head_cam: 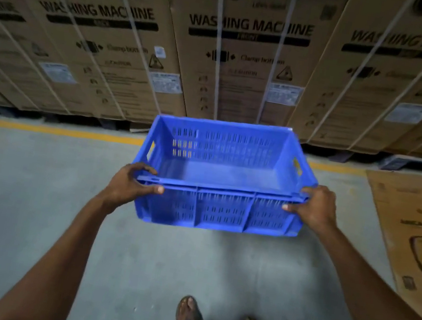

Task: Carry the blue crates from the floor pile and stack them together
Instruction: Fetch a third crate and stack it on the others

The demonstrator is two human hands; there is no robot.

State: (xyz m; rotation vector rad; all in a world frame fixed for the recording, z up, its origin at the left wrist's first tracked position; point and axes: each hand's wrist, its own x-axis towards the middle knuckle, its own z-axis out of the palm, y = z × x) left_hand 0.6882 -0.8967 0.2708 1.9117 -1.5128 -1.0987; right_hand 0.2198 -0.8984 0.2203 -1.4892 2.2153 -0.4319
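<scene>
Blue crate (225,173) empty, held above grey floor (17,182), left hand (131,183) and right hand (314,206) clamping near corners

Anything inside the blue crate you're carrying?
Nothing shows inside the blue crate: its floor and slotted far wall are bare. The near rim hides the strip of floor just behind it. Both hands grip that near rim.

This is a warehouse or appliance storeroom. A far row of tall cardboard cartons (245,53) printed "WASHING MACHINE", bound with white straps (216,56) and bearing shipping labels (283,93), stands on dark pallets. The bare concrete floor (28,198) carries a painted yellow line (48,130), and another printed carton (421,239) lies at right.
</scene>
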